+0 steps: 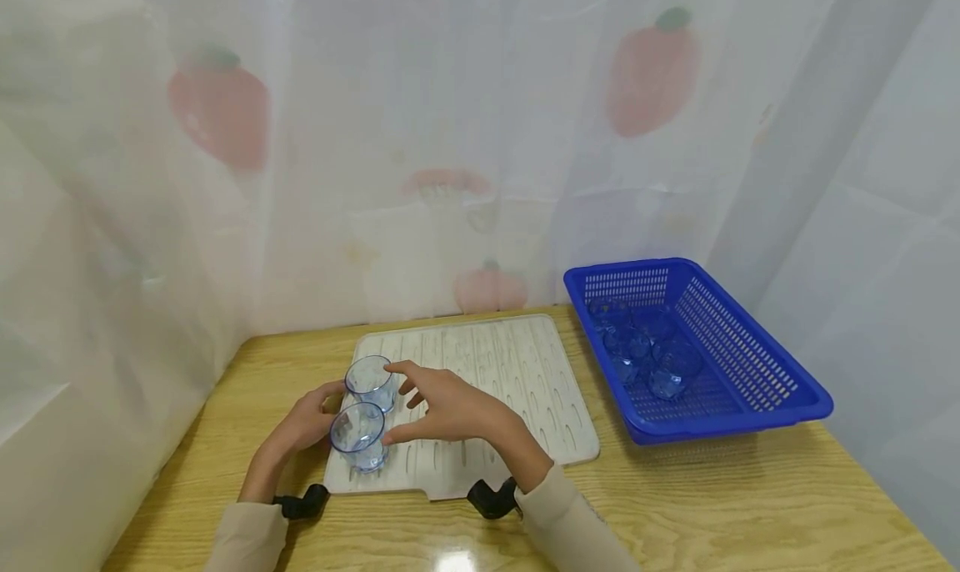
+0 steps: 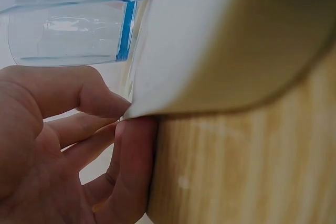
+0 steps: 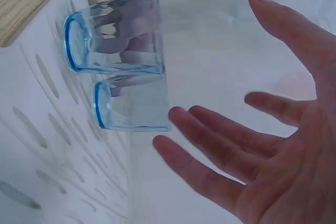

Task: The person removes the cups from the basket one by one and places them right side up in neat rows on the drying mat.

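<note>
Two clear glasses with a blue tint, the nearer one (image 1: 360, 454) and the farther one (image 1: 381, 395), stand upright close together on the left part of a white ridged drying mat (image 1: 487, 388). My left hand (image 1: 303, 422) is beside them at the mat's left edge. In the left wrist view, its thumb and index finger pinch that edge of the mat (image 2: 173, 30). On the glasses' right side my right hand (image 1: 453, 405) is held with fingers spread. The right wrist view shows a gap between that hand (image 3: 262, 150) and the glasses (image 3: 118, 38).
A blue plastic basket (image 1: 750, 413) sits on the wooden table (image 1: 697, 505) to the right of the mat, with several similar glasses (image 1: 671, 372) inside. White sheeting (image 1: 420, 138) with fruit prints hangs behind the table and along both sides.
</note>
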`<state>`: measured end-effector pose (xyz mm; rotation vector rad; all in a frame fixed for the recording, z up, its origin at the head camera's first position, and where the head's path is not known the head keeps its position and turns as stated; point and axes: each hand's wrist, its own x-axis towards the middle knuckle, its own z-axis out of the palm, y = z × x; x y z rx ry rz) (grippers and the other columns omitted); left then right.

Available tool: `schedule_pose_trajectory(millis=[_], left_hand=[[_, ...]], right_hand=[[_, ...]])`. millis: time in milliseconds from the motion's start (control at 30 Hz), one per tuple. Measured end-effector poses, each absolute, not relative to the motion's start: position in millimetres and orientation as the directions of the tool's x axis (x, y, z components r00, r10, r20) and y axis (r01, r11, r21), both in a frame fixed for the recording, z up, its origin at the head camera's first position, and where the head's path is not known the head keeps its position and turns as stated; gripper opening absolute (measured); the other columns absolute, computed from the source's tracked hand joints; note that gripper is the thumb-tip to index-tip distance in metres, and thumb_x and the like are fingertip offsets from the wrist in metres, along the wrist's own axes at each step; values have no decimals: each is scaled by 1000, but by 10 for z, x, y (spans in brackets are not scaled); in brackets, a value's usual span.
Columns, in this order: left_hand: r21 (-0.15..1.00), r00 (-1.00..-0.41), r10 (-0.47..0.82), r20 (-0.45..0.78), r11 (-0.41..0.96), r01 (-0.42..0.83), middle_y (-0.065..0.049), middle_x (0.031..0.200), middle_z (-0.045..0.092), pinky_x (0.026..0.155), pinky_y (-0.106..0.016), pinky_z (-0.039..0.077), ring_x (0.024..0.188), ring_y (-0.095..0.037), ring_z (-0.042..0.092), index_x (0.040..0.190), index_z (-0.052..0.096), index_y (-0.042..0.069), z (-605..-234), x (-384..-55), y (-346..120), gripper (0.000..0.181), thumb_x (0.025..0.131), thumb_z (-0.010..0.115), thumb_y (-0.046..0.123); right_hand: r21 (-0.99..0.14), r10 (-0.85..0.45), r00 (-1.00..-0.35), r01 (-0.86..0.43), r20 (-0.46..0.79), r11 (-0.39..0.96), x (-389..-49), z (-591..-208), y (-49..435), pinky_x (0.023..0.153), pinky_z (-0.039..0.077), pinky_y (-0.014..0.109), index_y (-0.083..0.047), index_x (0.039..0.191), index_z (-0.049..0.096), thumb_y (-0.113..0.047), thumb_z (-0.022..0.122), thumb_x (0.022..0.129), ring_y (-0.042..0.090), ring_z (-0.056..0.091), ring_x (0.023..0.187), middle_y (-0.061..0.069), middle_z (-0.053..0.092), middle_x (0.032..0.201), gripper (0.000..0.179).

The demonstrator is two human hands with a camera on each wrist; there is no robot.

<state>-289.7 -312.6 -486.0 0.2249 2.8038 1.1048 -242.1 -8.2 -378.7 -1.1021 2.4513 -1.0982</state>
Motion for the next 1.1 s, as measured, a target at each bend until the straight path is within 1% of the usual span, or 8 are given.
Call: schedule_pose_trajectory(millis=[100, 200, 267, 400, 500, 600, 900, 1100], left_hand=[[684, -983, 177, -57, 724, 91, -27, 148, 38, 110, -67, 23, 139, -51, 25, 142, 42, -1, -4855, -2894, -3128, 61, 84, 62, 7], [684, -982, 179, -61, 724, 89, -27, 148, 38, 110, -68, 22, 140, -51, 24, 142, 42, 0, -4854, -2892, -3132, 61, 85, 61, 8], [686, -982, 177, -63, 723, 86, -26, 149, 38, 110, -68, 22, 140, -50, 24, 142, 42, 0, -4849, -2890, -3132, 61, 85, 61, 8], [684, -981, 185, -62, 723, 93, -27, 148, 38, 110, -67, 22, 141, -49, 25, 142, 42, 0, -4837, -2885, -3121, 60, 85, 60, 7], [687, -981, 186, -63, 720, 92, -26, 148, 39, 110, -67, 22, 141, -49, 25, 142, 43, 0, -4835, -2881, -3121, 59, 85, 59, 6], [691, -980, 189, -59, 716, 96, -26, 148, 39, 110, -67, 22, 141, -49, 25, 141, 43, 1, -4838, -2883, -3131, 59, 85, 60, 7], [704, -979, 193, -67, 705, 91, -26, 149, 37, 110, -68, 21, 141, -49, 23, 142, 43, 2, -4828, -2881, -3123, 61, 85, 62, 10], [712, -979, 182, -87, 699, 67, -26, 151, 35, 110, -69, 21, 142, -49, 21, 143, 42, 3, -4820, -2875, -3126, 62, 85, 64, 11]], right_hand=[[-753, -707, -700, -518, 100, 406, -2406, -3764, -23, 83, 53, 20, -33, 149, 25, -51, 70, 82, 14, 64, 110, -1, 58, 128, 83], [-768, -696, -707, -513, 126, 382, -2400, -3755, 47, 82, 53, 19, -32, 148, 30, -49, 69, 83, 13, 64, 107, -1, 59, 125, 78], [-762, -693, -707, -526, 144, 378, -2396, -3744, 97, 82, 53, 20, -30, 145, 35, -49, 68, 84, 11, 63, 105, -1, 59, 124, 72], [-733, -707, -693, -553, 141, 396, -2377, -3708, 207, 83, 53, 20, -26, 141, 42, -48, 64, 87, 14, 64, 107, -1, 59, 127, 62], [-722, -723, -681, -558, 117, 409, -2360, -3683, 293, 83, 53, 20, -26, 140, 43, -49, 62, 89, 19, 64, 109, -2, 58, 129, 59], [-709, -724, -680, -566, 113, 421, -2355, -3670, 381, 85, 54, 23, -26, 139, 44, -49, 62, 89, 19, 63, 110, -3, 58, 131, 58], [-690, -671, -727, -561, 146, 458, -2343, -3631, 727, 84, 53, 24, -28, 138, 46, -49, 60, 90, 15, 64, 106, -6, 61, 124, 54], [-690, -611, -759, -566, 223, 452, -2309, -3570, 959, 84, 54, 30, -31, 135, 48, -46, 60, 91, 9, 64, 102, -6, 61, 121, 48]])
